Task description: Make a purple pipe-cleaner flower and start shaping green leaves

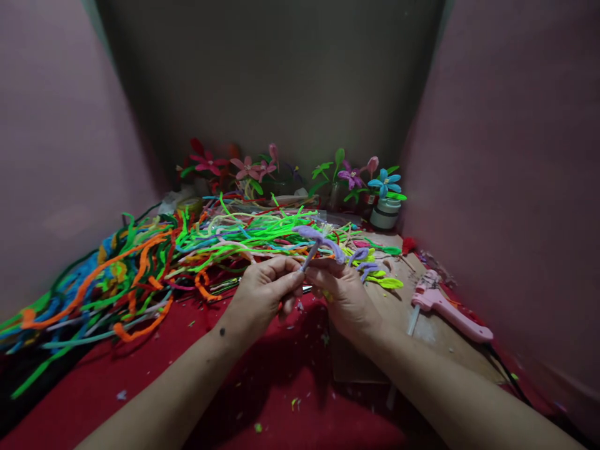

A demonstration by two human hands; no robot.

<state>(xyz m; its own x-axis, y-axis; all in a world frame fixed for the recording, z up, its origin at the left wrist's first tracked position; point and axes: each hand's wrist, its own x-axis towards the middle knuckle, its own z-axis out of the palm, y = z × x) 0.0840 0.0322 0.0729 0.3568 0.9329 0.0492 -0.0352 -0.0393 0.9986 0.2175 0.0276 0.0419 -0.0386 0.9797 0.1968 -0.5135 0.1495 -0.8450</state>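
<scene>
A lavender pipe-cleaner flower (317, 236) with drooping petals stands up from between my two hands. My left hand (269, 287) pinches its stem low down with thumb and forefinger. My right hand (344, 297) closes around the same spot, fingertips almost touching the left ones. Under the hands shows a bit of shiny metal (307, 289), too hidden to name. Just beyond my right hand, loose lavender petal loops (368, 269) and yellow-green leaf shapes (391, 283) lie on a brown board (422, 350).
Colourful pipe cleaners (154, 269) heap across the left and centre. A pink glue gun (450, 312) rests on the board's right side, its cord trailing forward. Finished flowers (384, 182) stand in small pots at the back. Scraps dot the red cloth (281, 387); pink walls flank both sides.
</scene>
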